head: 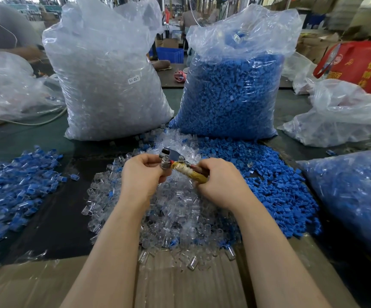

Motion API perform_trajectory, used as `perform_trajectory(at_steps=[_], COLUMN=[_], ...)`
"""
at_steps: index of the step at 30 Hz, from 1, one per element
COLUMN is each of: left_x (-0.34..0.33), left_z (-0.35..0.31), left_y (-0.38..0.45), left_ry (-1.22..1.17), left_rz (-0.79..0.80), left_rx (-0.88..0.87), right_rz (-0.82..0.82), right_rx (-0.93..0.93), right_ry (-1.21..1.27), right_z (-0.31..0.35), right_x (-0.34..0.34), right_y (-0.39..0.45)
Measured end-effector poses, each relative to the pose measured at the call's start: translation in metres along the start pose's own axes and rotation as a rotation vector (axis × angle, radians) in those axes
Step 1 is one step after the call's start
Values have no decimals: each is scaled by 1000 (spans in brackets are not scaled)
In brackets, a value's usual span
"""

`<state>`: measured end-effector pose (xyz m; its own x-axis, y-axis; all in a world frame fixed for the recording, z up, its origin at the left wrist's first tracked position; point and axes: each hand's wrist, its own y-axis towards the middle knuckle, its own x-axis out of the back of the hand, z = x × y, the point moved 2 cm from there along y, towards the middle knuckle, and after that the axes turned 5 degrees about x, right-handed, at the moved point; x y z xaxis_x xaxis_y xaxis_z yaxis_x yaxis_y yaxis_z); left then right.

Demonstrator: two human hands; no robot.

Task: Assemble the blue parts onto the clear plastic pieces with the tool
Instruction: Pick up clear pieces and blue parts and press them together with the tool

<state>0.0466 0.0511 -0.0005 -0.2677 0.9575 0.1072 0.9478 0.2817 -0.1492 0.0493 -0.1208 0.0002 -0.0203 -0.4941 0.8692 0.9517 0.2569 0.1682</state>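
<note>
Fingers point(152, 158) of the left hand point(143, 174) curled round the metal head of the tool point(175, 162), while the right hand point(221, 182) gripped its yellow-wrapped handle, so both hands held the tool between them, raised above the heap of clear pieces point(175, 214). That heap lay directly under the hands on the worktop point(53, 214), spilling toward a sheet of cardboard point(180, 283) at the near edge. Loose blue parts point(275, 185) were spread just to the right of the right hand, touching the clear heap. A pile of joined blue-and-clear pieces point(13, 187) sat well apart to the left. Behind the hands stood a tall bag of clear pieces point(111, 85) and a tall bag of blue parts point(233, 92).

Whether any small piece sat in the tool's head could not be told: the left fingers covered it. A further bag point(355, 196) at the right was cut off by the frame's edge.
</note>
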Motion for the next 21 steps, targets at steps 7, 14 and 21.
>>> perform_trajectory(at_steps=[7,14,21], left_x=[1,1,1], left_z=[0,1,3], left_y=[1,1,4], left_ry=[-16,-23,-3], left_rz=[9,7,-11], left_rx=[7,14,0], right_rz=[-52,7,25], right_rx=[-51,-60,-42], right_ry=[40,41,-41], right_z=[-2,-5,-2], right_x=[2,6,5], right_y=[0,-1,-1])
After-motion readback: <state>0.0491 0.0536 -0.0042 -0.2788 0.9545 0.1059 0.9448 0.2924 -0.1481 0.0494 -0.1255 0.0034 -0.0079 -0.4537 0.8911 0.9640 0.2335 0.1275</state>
